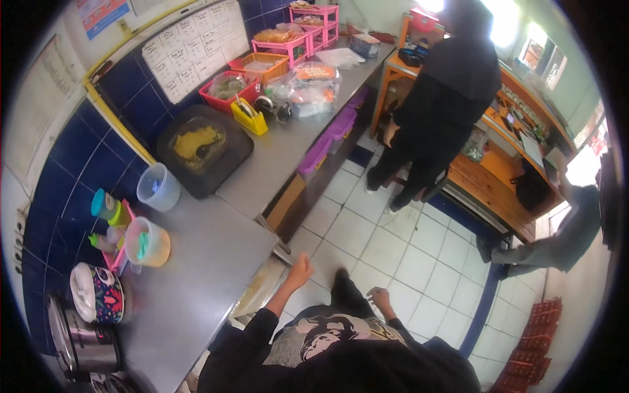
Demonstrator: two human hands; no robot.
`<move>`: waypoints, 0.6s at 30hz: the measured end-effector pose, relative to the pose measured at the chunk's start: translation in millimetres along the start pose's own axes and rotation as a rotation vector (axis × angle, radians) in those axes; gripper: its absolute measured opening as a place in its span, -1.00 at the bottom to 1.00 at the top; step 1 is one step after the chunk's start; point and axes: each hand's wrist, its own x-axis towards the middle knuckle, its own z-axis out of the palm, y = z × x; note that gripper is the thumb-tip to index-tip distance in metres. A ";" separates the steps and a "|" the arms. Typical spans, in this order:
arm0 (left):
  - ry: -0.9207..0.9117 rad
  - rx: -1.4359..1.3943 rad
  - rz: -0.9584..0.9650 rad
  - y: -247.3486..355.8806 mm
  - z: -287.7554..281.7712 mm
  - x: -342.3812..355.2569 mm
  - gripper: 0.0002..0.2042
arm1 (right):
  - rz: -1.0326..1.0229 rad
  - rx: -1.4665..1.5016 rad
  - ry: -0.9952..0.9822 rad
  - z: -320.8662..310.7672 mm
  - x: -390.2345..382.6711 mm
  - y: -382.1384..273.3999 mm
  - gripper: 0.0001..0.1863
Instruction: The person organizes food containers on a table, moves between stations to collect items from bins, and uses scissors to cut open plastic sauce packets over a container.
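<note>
1. Fingers of my left hand [300,272] are curled in; I see nothing held, but cannot tell how tightly they close.
2. My right hand [379,298] hangs over the tiled floor [393,262], its fingers loosely parted, nothing visible in them.
3. Nearest to me is the steel table [196,288], along my left side; its front corner lies just beside my left hand, and I see no contact.
4. I judge it heavy and stiff, its smooth top slippery if wet; the front edge near that corner seems the natural hold.
5. Its long axis runs from beside my body forward along the blue-tiled wall, the corner pointing ahead and right.
6. On it, the plastic tub with a green item [157,252] stands upright, open mouth up; I'd expect it light and slightly flexible, best held round its sides.
</note>
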 end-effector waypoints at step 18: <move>0.442 0.107 -0.025 82.5 -170.3 482.4 -0.88 | -1.044 0.170 0.048 -77.1 555.0 -670.2 -0.86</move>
